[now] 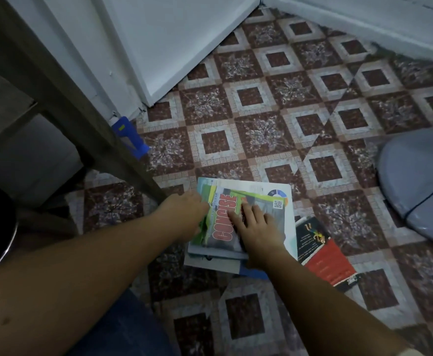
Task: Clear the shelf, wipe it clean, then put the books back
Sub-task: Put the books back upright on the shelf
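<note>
My left hand [184, 214] grips the book stack [246, 217] edge at nine o'clock, right hand [259, 227] flat, open atop; books on floor [313, 98], reshelving apparently outstanding.

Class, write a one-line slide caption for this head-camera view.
Both hands on a stack of books on the patterned floor: left hand at its edge, right hand flat on top.

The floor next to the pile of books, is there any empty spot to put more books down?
Yes. Bare tiles lie beyond the book stack, toward the white door, and between the stack and the grey lid. It is crowded at the stack itself: both hands and a red-black book beside it.
</note>
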The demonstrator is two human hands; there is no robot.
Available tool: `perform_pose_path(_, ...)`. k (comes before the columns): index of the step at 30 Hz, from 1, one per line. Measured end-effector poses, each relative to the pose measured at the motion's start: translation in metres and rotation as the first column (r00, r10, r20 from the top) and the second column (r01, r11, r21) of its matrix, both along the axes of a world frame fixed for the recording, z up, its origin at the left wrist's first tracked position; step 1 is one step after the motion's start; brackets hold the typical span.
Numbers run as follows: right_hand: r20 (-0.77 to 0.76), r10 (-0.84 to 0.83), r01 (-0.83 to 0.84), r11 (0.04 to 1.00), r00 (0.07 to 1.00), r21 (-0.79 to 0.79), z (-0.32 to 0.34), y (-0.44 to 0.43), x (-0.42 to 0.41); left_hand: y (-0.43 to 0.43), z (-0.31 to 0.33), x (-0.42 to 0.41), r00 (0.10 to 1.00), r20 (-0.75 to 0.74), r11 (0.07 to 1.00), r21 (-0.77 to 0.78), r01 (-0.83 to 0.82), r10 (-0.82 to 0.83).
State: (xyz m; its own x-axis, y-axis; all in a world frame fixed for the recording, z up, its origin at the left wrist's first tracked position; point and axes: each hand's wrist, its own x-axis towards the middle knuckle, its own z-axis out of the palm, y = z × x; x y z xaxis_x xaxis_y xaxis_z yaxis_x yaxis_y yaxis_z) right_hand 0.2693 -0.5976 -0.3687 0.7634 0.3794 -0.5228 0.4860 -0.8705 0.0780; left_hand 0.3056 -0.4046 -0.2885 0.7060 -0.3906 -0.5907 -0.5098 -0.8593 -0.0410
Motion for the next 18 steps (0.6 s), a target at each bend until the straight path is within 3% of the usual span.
perform_pose_path(4,0.022,0.014,-0.014,1.0,1.0,0.01,-0.005,0.0,0.001,0.001,-0.011,-0.005,1.0,-0.013,1.0,-0.016,0.015,-0.015)
perform_pose_path(18,-0.17,0.025,-0.022,1.0,0.985,0.02,0.016,0.004,0.018,0.011,-0.028,-0.02,0.994,-0.111,0.999,0.033,0.014,-0.01)
